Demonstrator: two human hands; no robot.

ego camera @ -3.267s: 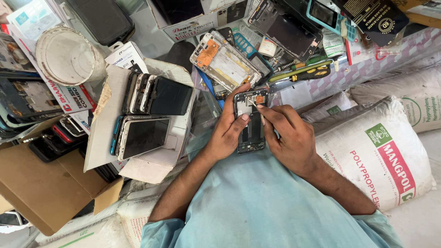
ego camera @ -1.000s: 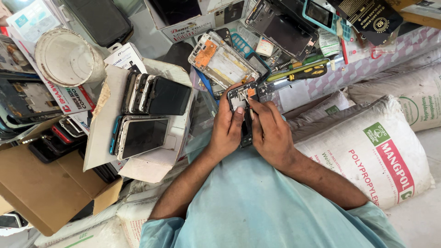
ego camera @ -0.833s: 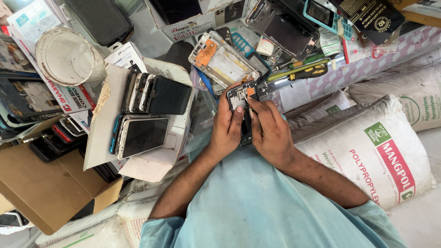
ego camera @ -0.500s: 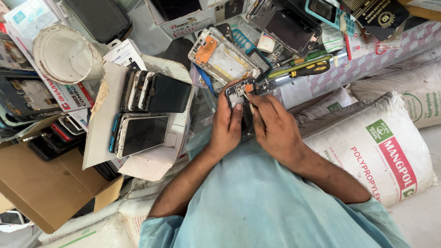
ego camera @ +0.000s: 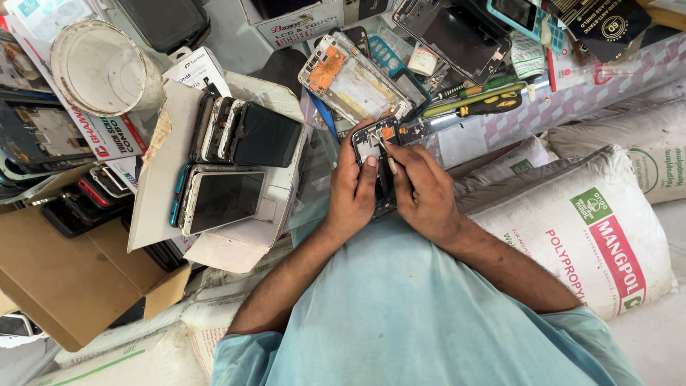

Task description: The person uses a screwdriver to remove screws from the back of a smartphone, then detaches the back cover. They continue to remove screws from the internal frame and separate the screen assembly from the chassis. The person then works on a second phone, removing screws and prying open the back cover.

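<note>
Opened phone (ego camera: 376, 146) held over lap, clasped by left hand (ego camera: 351, 193) w/ thumb on its board, right hand (ego camera: 423, 191) curled shut round thin tool (ego camera: 389, 161), tip on phone internals, screwdrivers (ego camera: 477, 100) just beyond.

The opened phone (ego camera: 376, 146) shows dark, with an orange patch near its top edge. The phone frame (ego camera: 351, 77) is silvery white with an orange block. One screwdriver (ego camera: 471, 91) has a green-and-yellow handle — the other screwdriver (ego camera: 489, 107) black with yellow. The shirt (ego camera: 421, 314) is pale blue. The sack (ego camera: 586, 229) is white, printed red and green. The bucket (ego camera: 100, 68) is off-white; the cardboard (ego camera: 64, 279) plain brown.
</note>
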